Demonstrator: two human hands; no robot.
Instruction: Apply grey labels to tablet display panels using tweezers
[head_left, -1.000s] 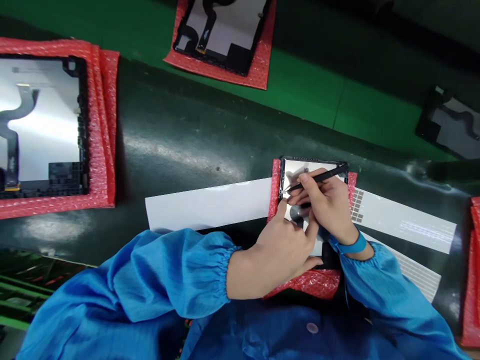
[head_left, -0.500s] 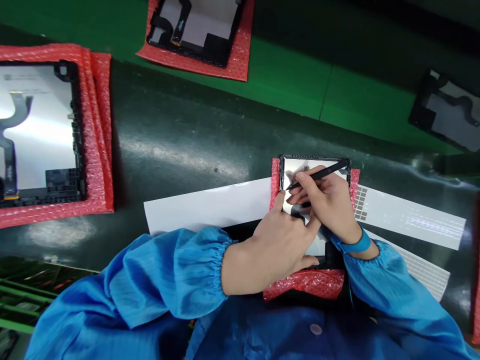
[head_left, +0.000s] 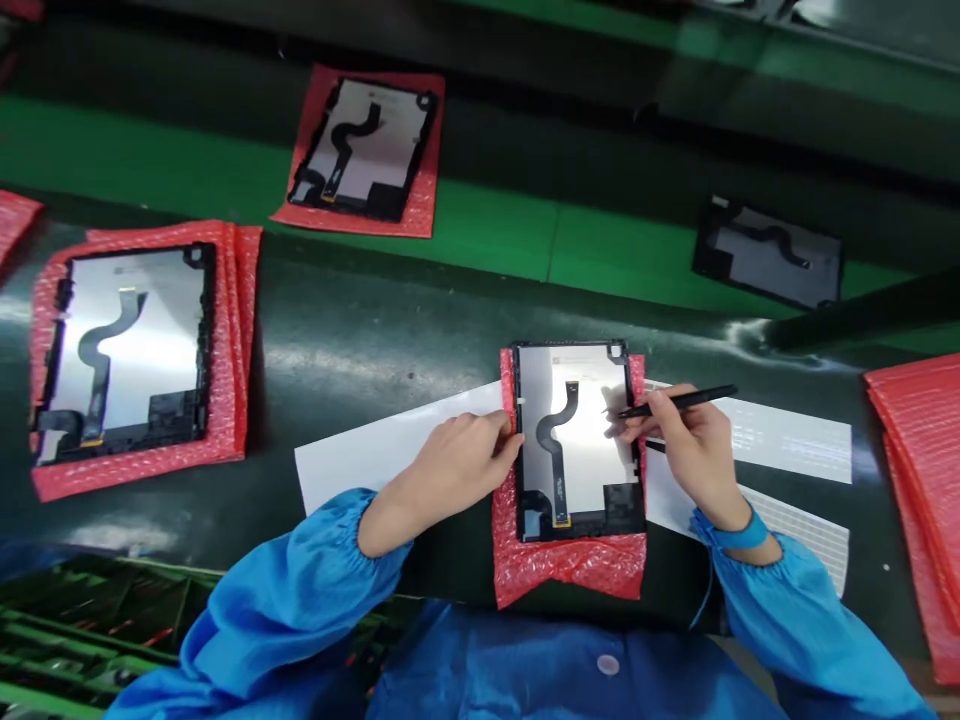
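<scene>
A tablet display panel (head_left: pixel 600 465) with a black frame, bright silvery back and curved dark ribbon cable (head_left: pixel 556 450) lies on red bubble wrap (head_left: pixel 570 572) in front of me. At its left edge, my left hand (head_left: pixel 457 460) has curled fingers, with thumb and forefinger closed against the frame; exactly what they pinch is partly hidden. My right hand (head_left: pixel 686 440) grips slim black tweezers (head_left: pixel 686 398) over the right edge, their fine tip pointing left above the silvery back. Another dark, thin piece (head_left: pixel 655 446) shows under the right fingers; its kind is unclear.
White strips lie on the left (head_left: pixel 397 432) and right (head_left: pixel 795 435), one with a printed grid (head_left: pixel 814 540). Similar panels rest at left (head_left: pixel 169 350), far back (head_left: pixel 390 150) and back right (head_left: pixel 780 250). Red bubble wrap (head_left: pixel 919 430) is stacked at right; green racks (head_left: pixel 67 620) are lower left.
My hands have parted: the left moved left to the panel's edge, the right moved right with the tweezers. The panel's back is now largely uncovered. The view has shifted.
</scene>
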